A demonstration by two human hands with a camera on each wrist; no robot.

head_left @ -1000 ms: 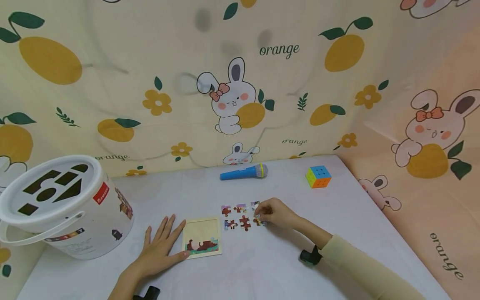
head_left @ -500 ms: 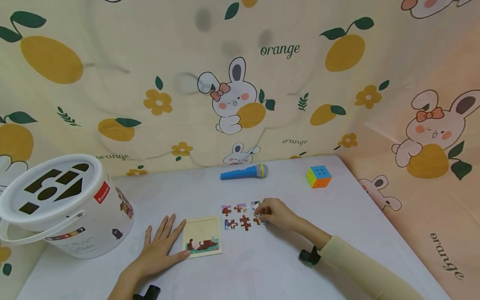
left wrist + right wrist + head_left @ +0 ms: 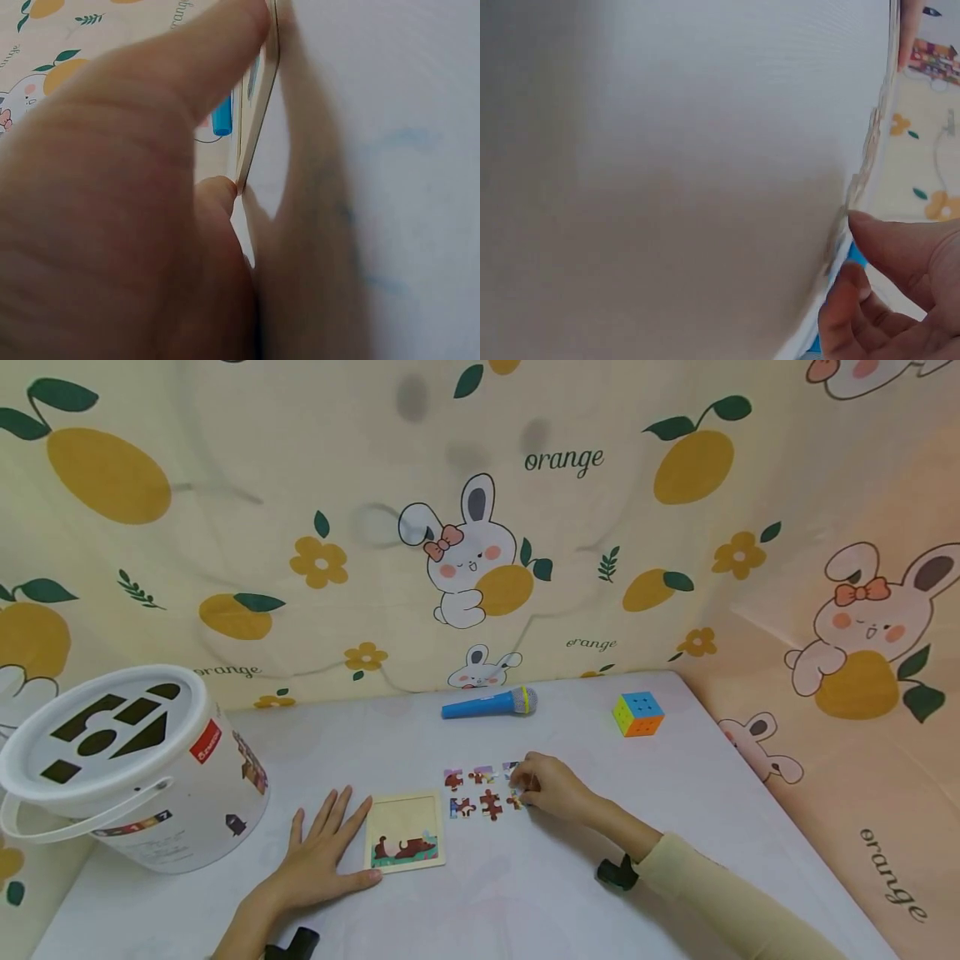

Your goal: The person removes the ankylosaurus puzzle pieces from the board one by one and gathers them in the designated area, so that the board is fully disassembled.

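Seemingly choosing pieces (image 3: 491, 805), lower centre, with left hand (image 3: 318, 856) spread against board (image 3: 405, 814). Cannot tell grip, right hand (image 3: 561, 789). Next, lift one.

A play corner by its look, whether in a home or elsewhere unclear: rabbit-and-orange cloth (image 3: 360, 435) hangs behind a white counter (image 3: 540, 893) bearing a puzzle (image 3: 491, 804), cube (image 3: 638, 715), mic (image 3: 483, 704) and bucket (image 3: 191, 814)
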